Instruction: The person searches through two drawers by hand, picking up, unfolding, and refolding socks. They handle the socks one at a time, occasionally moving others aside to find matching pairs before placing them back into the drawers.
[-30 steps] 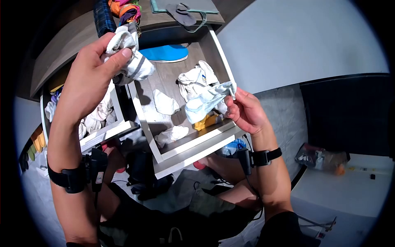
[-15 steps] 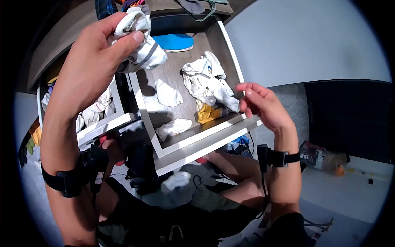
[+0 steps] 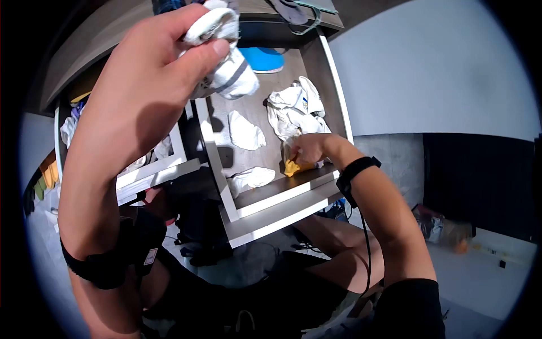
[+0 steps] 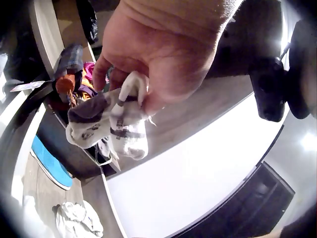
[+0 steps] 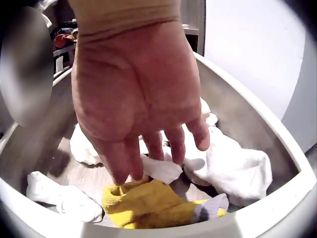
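Note:
High over the drawers my left hand [image 3: 152, 76] pinches a bundle of white socks [image 3: 234, 73] with grey stripes between thumb and fingers. The left wrist view shows the bundle's dark printed marks and folded cuff. My right hand [image 3: 311, 148] reaches down into the right drawer [image 3: 285, 210], palm towards its front. In the right wrist view its thumb and forefinger tips meet the upper edge of a yellow sock [image 5: 143, 201] with a grey end, while the other fingers hang nearly straight. White socks [image 5: 233, 166] lie crumpled beside and behind that hand.
Two single white socks [image 3: 246, 131] lie at the drawer's left, one nearer the front. A blue insole [image 3: 263, 59] sits at the back. To the left, another pulled-out drawer [image 3: 155, 174] holds white clothing. A pale panel [image 3: 429, 73] borders the right side.
My right hand let go of the pale sock it held a second ago, then reached down into the drawer to the yellow sock. My left hand kept its bundle and shifted right in the view.

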A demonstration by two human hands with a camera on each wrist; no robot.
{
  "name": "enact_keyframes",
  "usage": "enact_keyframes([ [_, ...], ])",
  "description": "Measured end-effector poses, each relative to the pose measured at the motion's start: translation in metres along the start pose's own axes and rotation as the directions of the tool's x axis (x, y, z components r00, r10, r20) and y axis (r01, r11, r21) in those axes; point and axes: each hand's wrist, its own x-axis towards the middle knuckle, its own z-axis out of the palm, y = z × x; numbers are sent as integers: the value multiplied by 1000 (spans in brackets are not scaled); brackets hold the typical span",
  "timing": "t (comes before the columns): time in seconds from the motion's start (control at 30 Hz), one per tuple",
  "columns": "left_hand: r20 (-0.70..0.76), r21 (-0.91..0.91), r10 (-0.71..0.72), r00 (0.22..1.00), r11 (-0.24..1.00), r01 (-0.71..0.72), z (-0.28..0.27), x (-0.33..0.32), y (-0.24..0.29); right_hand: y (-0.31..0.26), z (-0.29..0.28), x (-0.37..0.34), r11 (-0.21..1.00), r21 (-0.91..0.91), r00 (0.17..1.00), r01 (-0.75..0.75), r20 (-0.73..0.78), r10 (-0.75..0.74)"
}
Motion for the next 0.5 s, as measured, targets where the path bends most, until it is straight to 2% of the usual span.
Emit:
enact_keyframes([
  [0.07,40,-48,37,999,998,-35,-5,2,-4,5,-7,-26,913,355,976,203,-150,-158],
  [0.13,84,-83,63,994,995,-56,-8,4,-3,14,-14,-65,678,625,920,387,-306,-243],
  [0.17,63,-24,74,995,997,-72,-9,3,-3,14,-16,-86,523,717,887,462,-375,-269],
  [0.23,23,95,99,995,990,-101,-9,1,-1,12,-16,-121,331,779,845,533,-477,-241],
  [0.3,21,110,39,999,993,-42,-8,-1,8,11,-9,-153,126,773,778,622,-591,-214],
  [0.37,27,99,1,1000,995,-3,-8,-2,11,18,0,-174,30,701,695,713,-700,-165],
  [0.47,43,35,-4,999,999,2,-5,-1,9,23,7,-190,-120,613,587,781,-786,-195],
  [0.5,60,22,-2,998,1000,0,-4,-2,10,23,9,-193,-156,604,574,782,-794,-199],
])
